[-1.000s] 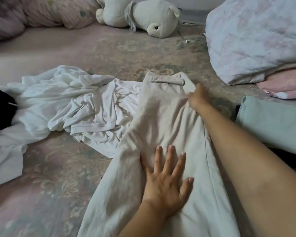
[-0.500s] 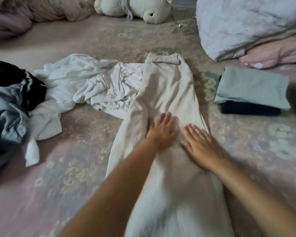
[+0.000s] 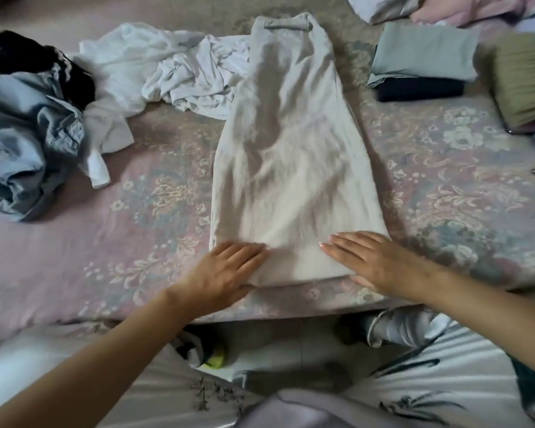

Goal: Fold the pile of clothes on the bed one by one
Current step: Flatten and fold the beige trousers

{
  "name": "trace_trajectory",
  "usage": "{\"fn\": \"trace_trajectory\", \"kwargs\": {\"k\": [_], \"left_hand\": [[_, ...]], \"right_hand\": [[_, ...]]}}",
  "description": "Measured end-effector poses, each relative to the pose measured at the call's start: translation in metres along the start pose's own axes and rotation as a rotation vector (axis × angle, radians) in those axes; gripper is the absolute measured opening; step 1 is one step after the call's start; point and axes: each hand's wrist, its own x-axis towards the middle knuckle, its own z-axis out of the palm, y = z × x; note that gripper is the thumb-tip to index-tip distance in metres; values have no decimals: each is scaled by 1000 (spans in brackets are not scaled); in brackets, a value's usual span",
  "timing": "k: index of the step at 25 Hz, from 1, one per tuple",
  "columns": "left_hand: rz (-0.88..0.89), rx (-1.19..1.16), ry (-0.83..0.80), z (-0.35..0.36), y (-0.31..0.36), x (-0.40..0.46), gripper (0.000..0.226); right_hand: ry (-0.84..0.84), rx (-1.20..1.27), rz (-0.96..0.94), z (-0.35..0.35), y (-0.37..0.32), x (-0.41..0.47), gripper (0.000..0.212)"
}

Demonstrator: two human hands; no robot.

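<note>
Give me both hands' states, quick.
Left hand: open, fingers flat on the near end of the beige trousers.
Right hand: open, flat on the same end.

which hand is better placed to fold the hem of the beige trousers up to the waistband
Either, slightly the right hand: it lies flat further onto the beige trousers at the hem. The left hand sits on the other corner, partly off the cloth.

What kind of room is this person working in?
Most likely a bedroom at home: the beige garment lies on a bed with a floral bedspread, with pillows at the far side and unfolded clothes piled nearby.
</note>
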Motion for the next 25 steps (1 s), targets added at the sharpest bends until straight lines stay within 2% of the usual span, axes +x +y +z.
{"fn": "trace_trajectory", "kwargs": {"k": [2, 4, 5, 8, 10, 11, 12, 13, 15, 18, 21, 23, 25], "left_hand": [[-2, 10, 136, -9, -2, -1, 42], [-74, 134, 187, -24, -4, -1, 27], [-65, 209, 186, -26, -7, -3, 23], [78, 126, 78, -15, -1, -10, 21], [14, 170, 58, 1, 4, -17, 27], [-12, 199, 37, 8, 6, -21, 34], [-24, 231, 16, 10, 8, -23, 38], [-8, 250, 46, 12, 7, -26, 35], [62, 281, 146, 11, 1, -29, 21], [97, 289, 163, -6, -8, -30, 13], [-63, 190, 200, -41, -21, -14, 10], [-179, 95, 285, -72, -40, 7, 18], [-219, -15, 351, -108, -63, 32, 24]], "right_hand": [[104, 48, 20, -4, 2, 0, 69], [186, 131, 45, -11, 4, -1, 50], [179, 129, 54, -14, 4, -3, 44], [116, -97, 3, -7, -3, -5, 34], [19, -200, -6, 0, -9, -12, 10], [-20, -243, -8, 2, -11, -16, 14], [-61, -301, -19, 3, -15, -19, 28], [-101, -347, 1, 4, -15, -23, 32], [-61, -386, 23, 1, -8, -25, 17], [-1, -375, -12, -11, 7, -27, 20], [49, -243, 30, -42, 31, -20, 23], [63, -88, 89, -74, 53, -6, 22], [69, 83, 173, -111, 81, 11, 19]]}}
